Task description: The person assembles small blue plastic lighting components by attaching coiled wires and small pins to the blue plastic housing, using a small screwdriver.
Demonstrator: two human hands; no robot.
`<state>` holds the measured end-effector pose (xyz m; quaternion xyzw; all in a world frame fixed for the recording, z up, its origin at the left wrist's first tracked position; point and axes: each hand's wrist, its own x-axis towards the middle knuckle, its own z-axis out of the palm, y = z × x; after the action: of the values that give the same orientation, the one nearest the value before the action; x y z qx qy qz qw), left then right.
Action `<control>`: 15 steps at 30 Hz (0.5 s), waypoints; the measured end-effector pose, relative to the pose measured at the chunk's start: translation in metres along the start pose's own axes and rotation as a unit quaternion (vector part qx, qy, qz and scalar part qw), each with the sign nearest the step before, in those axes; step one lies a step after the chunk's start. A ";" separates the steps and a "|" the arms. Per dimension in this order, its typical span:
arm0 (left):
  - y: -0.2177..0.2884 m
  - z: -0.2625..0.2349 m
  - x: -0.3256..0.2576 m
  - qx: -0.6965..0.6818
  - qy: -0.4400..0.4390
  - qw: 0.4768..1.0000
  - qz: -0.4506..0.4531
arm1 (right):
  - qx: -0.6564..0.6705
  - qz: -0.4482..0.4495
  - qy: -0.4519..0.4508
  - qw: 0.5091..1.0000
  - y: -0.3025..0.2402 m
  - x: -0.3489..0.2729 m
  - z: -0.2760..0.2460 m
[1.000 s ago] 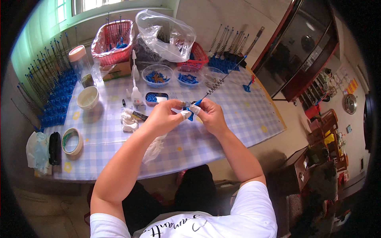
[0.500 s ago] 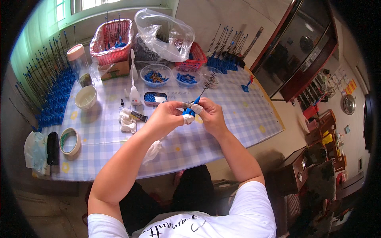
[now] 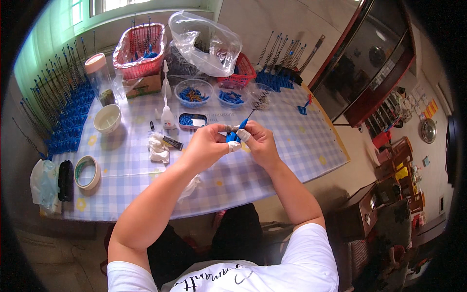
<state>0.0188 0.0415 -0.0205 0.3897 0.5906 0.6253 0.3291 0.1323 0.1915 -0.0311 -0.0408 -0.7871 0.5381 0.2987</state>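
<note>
Over the middle of the table, my left hand (image 3: 208, 143) and my right hand (image 3: 261, 144) meet with fingers closed on a small blue plastic piece (image 3: 242, 125). A dark coiled spring wire (image 3: 258, 106) sticks up from its top, slanting to the right. White wraps cover some of my fingertips. Part of the piece is hidden by my fingers. Left of my left hand lie a black tube (image 3: 172, 142) and a crumpled white tissue (image 3: 158, 148). Just beyond it sits an oval tin (image 3: 192, 120) of tiny blue parts.
Clear bowls of blue parts (image 3: 191, 92) (image 3: 229, 97) stand behind my hands, near a white dropper bottle (image 3: 168, 118). Farther back are red baskets (image 3: 139, 65). Rows of blue pieces with springs (image 3: 73, 114) line the left edge. A white cup (image 3: 107, 119) and tape roll (image 3: 87, 173) stand left.
The whole view has shifted slightly. Both hands keep their hold on the blue piece, with only a small change in the fingers around it.
</note>
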 end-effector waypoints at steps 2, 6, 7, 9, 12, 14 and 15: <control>0.007 0.004 -0.003 0.020 0.006 1.000 -0.003 | -0.001 -0.017 0.002 1.000 0.002 0.000 -0.001; 0.012 0.004 -0.004 0.077 0.014 0.997 -0.008 | -0.001 -0.012 0.009 1.000 0.000 0.000 0.001; 0.013 0.004 -0.005 0.076 0.014 0.997 -0.008 | -0.004 -0.006 0.004 1.000 -0.001 0.000 0.000; 0.013 0.004 -0.005 0.072 0.008 0.997 -0.012 | -0.007 0.000 0.000 1.000 0.000 0.000 0.000; 0.003 0.004 -0.002 0.083 0.022 0.996 0.015 | 0.003 0.000 -0.006 1.000 -0.001 0.000 0.002; 0.003 0.003 -0.003 0.093 0.023 0.995 0.012 | -0.012 -0.002 -0.019 1.000 -0.003 -0.001 0.002; 0.004 0.003 -0.003 0.104 0.023 0.994 0.009 | -0.012 -0.002 -0.019 1.000 -0.003 -0.001 0.002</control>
<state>0.0229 0.0396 -0.0166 0.4124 0.6561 0.5728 0.2671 0.1332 0.1885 -0.0293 -0.0327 -0.7994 0.5284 0.2840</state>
